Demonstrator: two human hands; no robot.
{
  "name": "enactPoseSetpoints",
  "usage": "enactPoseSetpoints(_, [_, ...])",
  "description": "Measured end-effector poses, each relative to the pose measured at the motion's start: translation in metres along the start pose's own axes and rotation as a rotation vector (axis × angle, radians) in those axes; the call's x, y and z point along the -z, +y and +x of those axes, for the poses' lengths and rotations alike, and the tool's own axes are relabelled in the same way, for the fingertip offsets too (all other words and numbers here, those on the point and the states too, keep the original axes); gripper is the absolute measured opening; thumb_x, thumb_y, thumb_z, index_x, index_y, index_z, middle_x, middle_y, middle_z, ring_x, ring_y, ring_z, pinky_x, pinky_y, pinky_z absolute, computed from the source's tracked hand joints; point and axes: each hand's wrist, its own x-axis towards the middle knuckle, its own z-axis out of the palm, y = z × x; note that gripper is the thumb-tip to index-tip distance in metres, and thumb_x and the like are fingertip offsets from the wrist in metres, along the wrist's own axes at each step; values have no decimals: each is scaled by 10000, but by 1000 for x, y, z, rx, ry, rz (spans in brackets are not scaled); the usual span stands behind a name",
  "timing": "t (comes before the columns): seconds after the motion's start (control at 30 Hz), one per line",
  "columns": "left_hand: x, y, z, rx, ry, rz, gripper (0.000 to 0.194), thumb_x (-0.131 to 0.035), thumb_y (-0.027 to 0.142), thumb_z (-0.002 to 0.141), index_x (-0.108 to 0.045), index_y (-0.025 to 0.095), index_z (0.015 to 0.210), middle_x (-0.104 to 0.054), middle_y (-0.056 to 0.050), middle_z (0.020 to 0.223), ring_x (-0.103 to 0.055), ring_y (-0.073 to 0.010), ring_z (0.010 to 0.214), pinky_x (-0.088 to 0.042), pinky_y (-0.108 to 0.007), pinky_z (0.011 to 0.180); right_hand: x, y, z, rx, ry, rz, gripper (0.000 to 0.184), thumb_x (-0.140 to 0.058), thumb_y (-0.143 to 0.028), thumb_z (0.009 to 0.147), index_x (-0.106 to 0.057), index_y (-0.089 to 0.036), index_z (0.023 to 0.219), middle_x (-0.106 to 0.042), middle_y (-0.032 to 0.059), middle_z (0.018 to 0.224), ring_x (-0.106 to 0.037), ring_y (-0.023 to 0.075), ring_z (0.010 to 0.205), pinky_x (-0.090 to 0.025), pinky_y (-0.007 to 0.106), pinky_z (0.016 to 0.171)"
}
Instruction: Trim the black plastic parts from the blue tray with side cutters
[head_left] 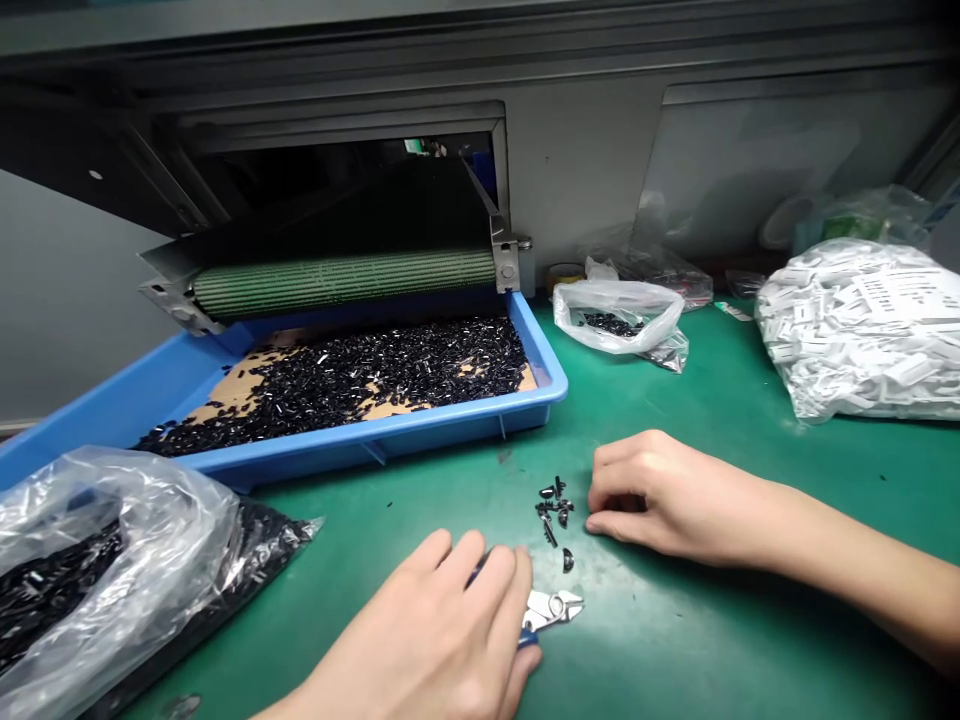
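Note:
Wrapped in my left hand (450,620), at the bottom centre, is a pair of side cutters (553,606) with blue handles. Their metal jaws point right and lie low over the green table. Several small black plastic pieces (555,510) are scattered just beyond the jaws. One half-round black piece (568,560) lies apart, nearer the cutters. To the right of this little group, my right hand (652,495) rests on the table with fingers curled and thumb and fingertips close together. Whether anything is pinched there is hidden.
A blue tray (450,415) full of black pieces stands under a green conveyor roller (345,282). At left lies an open plastic bag (172,510) of black pieces. Farther back are a smaller bag (652,300) and a big bag of white parts (862,330) on the green table (720,640).

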Motion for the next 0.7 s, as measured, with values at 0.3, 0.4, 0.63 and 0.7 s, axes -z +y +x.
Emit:
enactPoseSetpoints(0.3, [-6, 3, 17, 92, -33, 0, 369, -368, 285, 1082, -668, 97, 1186, -667, -116, 1045, -613, -311, 867, -509, -472, 688, -10, -11, -3, 67, -77, -24, 261, -559, -243, 1041, -627, -202, 792, -595, 7, 805, -549, 142, 691, -391, 279, 644])
enactPoseSetpoints(0.4, [-5, 1, 16, 125, -70, 0, 375, -365, 295, 1085, -656, 94, 1210, -644, -106, 1012, -594, -300, 844, -516, -475, 696, -9, -11, -8, 20, -120, -44, 310, -501, -331, 1086, -644, -218, 836, -616, 17, 840, -588, 160, 718, -423, 293, 671])
enactPoseSetpoints(0.63, [-2, 2, 13, 142, -66, -13, 374, -396, 310, 1077, -646, 94, 1253, -630, -101, 1006, -585, -292, 846, -504, -465, 697, -1, -14, -14, -2, -177, -63, 234, -504, -160, 1046, -706, -246, 965, -672, 17, 951, -654, 171, 817, -469, 291, 730])
enactPoseSetpoints(0.7, [-2, 4, 12, 136, -35, -16, 382, -414, 313, 1072, -639, 89, 1285, -638, -103, 1015, -591, -287, 853, -505, -464, 712, 1, -15, -11, 21, -164, -40, 220, -529, -162, 1041, -710, -231, 938, -676, 15, 942, -656, 167, 827, -467, 280, 730])
